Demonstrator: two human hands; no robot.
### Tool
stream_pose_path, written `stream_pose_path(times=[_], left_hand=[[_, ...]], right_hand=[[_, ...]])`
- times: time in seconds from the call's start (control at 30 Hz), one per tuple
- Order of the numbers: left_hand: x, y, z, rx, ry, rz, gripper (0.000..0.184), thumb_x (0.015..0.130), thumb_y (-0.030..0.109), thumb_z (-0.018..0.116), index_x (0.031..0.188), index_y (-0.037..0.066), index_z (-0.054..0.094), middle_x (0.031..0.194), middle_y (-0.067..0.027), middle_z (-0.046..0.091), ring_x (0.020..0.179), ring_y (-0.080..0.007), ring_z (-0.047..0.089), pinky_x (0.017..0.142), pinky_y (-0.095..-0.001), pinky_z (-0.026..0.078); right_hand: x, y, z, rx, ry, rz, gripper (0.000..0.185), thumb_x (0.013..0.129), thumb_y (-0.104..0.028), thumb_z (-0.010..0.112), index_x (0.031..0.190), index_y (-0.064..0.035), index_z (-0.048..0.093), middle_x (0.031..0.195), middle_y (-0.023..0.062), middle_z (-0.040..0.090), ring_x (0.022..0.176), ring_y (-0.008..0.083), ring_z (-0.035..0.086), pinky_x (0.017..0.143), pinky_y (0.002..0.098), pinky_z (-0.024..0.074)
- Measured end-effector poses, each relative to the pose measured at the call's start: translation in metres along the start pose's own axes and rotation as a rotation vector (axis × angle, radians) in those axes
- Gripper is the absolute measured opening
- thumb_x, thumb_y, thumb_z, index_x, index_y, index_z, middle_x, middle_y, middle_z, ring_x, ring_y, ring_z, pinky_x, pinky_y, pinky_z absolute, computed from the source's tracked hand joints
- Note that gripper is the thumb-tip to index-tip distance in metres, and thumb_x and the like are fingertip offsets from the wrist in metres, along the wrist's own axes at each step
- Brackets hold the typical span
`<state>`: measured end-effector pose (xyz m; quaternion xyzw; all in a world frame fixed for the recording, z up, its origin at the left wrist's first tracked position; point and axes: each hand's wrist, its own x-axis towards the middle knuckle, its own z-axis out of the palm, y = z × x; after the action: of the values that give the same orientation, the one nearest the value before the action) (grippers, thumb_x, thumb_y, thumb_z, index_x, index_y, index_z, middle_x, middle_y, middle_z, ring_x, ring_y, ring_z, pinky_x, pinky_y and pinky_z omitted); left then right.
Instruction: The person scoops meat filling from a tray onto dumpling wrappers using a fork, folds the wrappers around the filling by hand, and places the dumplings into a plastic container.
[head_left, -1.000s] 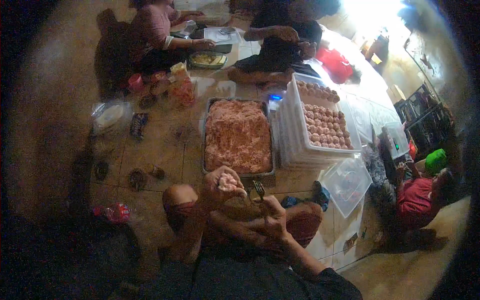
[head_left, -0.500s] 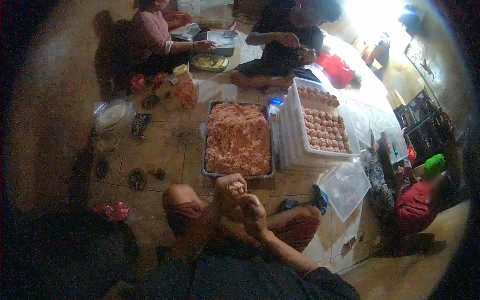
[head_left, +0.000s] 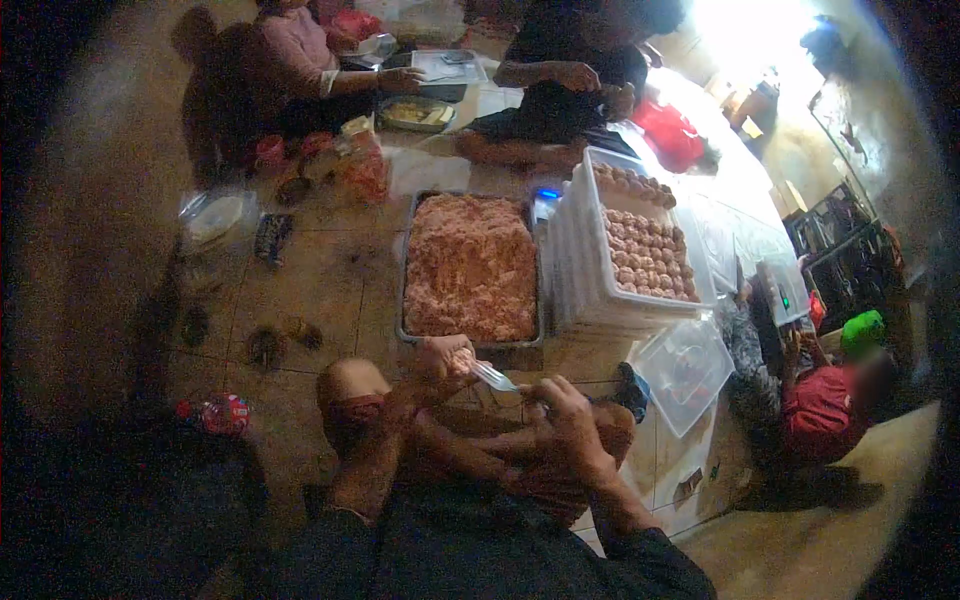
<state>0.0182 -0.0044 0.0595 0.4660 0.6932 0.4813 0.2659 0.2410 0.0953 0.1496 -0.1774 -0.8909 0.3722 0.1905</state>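
My left hand (head_left: 440,358) is closed around a small lump of pinkish meat mixture (head_left: 461,361), part of which shows past the fingers. A pale fork (head_left: 494,376) is held by its handle in my right hand (head_left: 565,402), its tined end touching or right beside the lump. Just beyond my left hand lies a dark metal tray (head_left: 402,300) heaped with the same meat mixture (head_left: 470,265). To its right, a stack of white plastic trays (head_left: 565,290) has rows of meatballs (head_left: 648,255) in the top one.
A clear plastic lid (head_left: 684,375) lies right of my knee. Two people (head_left: 300,60) (head_left: 570,75) sit beyond the tray, near a dish of food (head_left: 416,113). Another person in red (head_left: 828,400) is at the right. A red packet (head_left: 222,413) and a plastic-wrapped plate (head_left: 215,220) lie left.
My right hand has moved away to the right from my left hand, and the fork between them now shows clearly. The left hand has shifted slightly left and up with its lump.
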Motion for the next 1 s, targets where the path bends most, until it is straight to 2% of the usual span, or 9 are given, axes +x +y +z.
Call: stream_pose_path(times=[0.17, 0.37, 0.47, 0.5, 0.67, 0.7, 0.8, 0.93, 1.0], left_hand=[[-0.005, -0.014, 0.004, 0.147, -0.081, 0.030, 0.024, 0.081, 0.023, 0.079, 0.082, 0.006, 0.060, 0.079, -0.0066, 0.067, 0.073, -0.0100, 0.061, 0.064, -0.0271, 0.050], [-0.002, -0.002, -0.003, -0.747, -0.160, 0.225, 0.032, 0.076, 0.013, 0.079, 0.100, 0.004, 0.060, 0.089, -0.0060, 0.070, 0.074, -0.0112, 0.063, 0.065, -0.0272, 0.051], [-0.003, 0.000, -0.001, -0.036, -0.113, 0.105, 0.025, 0.079, 0.022, 0.078, 0.090, 0.004, 0.064, 0.080, -0.0048, 0.069, 0.067, -0.0097, 0.059, 0.059, -0.0275, 0.048], [-0.001, 0.002, 0.004, -0.265, -0.039, 0.200, 0.027, 0.080, 0.026, 0.078, 0.084, 0.004, 0.063, 0.072, -0.0049, 0.066, 0.065, -0.0097, 0.057, 0.057, -0.0287, 0.046], [-0.004, -0.004, 0.005, -0.099, 0.021, 0.163, 0.028, 0.082, 0.029, 0.079, 0.086, 0.005, 0.064, 0.076, -0.0023, 0.066, 0.069, -0.0103, 0.058, 0.061, -0.0298, 0.049], [-0.005, 0.000, 0.005, -0.338, 0.008, 0.129, 0.031, 0.085, 0.033, 0.076, 0.087, 0.005, 0.064, 0.075, -0.0023, 0.066, 0.070, -0.0106, 0.059, 0.061, -0.0296, 0.049], [0.003, 0.009, -0.002, -0.413, 0.127, 0.470, 0.037, 0.088, 0.037, 0.077, 0.092, 0.003, 0.064, 0.077, -0.0024, 0.065, 0.069, -0.0110, 0.059, 0.060, -0.0295, 0.049], [0.010, -0.034, -0.015, -0.524, -0.319, 0.106, 0.039, 0.076, 0.028, 0.090, 0.096, 0.004, 0.065, 0.091, -0.0039, 0.068, 0.071, -0.0118, 0.062, 0.062, -0.0312, 0.052], [0.007, -0.031, -0.017, -0.318, -0.228, 0.151, 0.046, 0.071, 0.026, 0.091, 0.102, 0.006, 0.065, 0.090, -0.0001, 0.066, 0.075, -0.0075, 0.058, 0.068, -0.0257, 0.049]], right_hand=[[0.003, -0.005, 0.009, -0.024, 0.078, 0.019, 0.015, 0.090, 0.001, 0.062, 0.105, -0.0032, 0.066, 0.092, 0.0173, 0.062, 0.085, 0.0356, 0.064, 0.073, 0.0423, 0.0513], [0.006, -0.021, -0.001, 0.116, 0.188, 0.143, 0.021, 0.085, 0.003, 0.060, 0.105, -0.0023, 0.064, 0.098, 0.0190, 0.064, 0.092, 0.0404, 0.063, 0.078, 0.0441, 0.0529], [0.010, -0.008, 0.006, 0.023, 0.031, -0.020, 0.016, 0.091, 0.002, 0.060, 0.106, -0.0007, 0.066, 0.092, 0.0179, 0.063, 0.082, 0.0341, 0.064, 0.072, 0.0376, 0.0522], [0.010, -0.010, -0.002, -0.004, 0.001, 0.002, 0.014, 0.092, 0.000, 0.060, 0.104, -0.0010, 0.066, 0.092, 0.0181, 0.064, 0.085, 0.0343, 0.066, 0.074, 0.0387, 0.0523], [0.011, -0.011, 0.002, 0.011, 0.109, 0.030, 0.011, 0.091, -0.001, 0.063, 0.102, -0.0010, 0.066, 0.093, 0.0180, 0.066, 0.089, 0.0350, 0.066, 0.076, 0.0394, 0.0521], [0.015, -0.009, 0.003, 0.026, 0.085, 0.023, 0.011, 0.091, -0.002, 0.063, 0.101, -0.0010, 0.066, 0.094, 0.0180, 0.066, 0.090, 0.0357, 0.066, 0.076, 0.0394, 0.0521], [0.009, -0.014, -0.002, 0.093, 0.186, 0.157, 0.009, 0.092, -0.004, 0.064, 0.101, -0.0006, 0.066, 0.091, 0.0157, 0.067, 0.087, 0.0293, 0.067, 0.076, 0.0371, 0.0520], [0.012, 0.004, 0.012, -0.026, 0.077, -0.039, 0.008, 0.095, -0.006, 0.063, 0.101, -0.0003, 0.066, 0.089, 0.0122, 0.067, 0.084, 0.0186, 0.065, 0.074, 0.0341, 0.0515], [0.007, -0.017, 0.002, 0.160, 0.171, 0.195, 0.009, 0.094, -0.004, 0.064, 0.102, 0.0004, 0.065, 0.088, 0.0131, 0.067, 0.083, 0.0194, 0.064, 0.074, 0.0338, 0.0512]])
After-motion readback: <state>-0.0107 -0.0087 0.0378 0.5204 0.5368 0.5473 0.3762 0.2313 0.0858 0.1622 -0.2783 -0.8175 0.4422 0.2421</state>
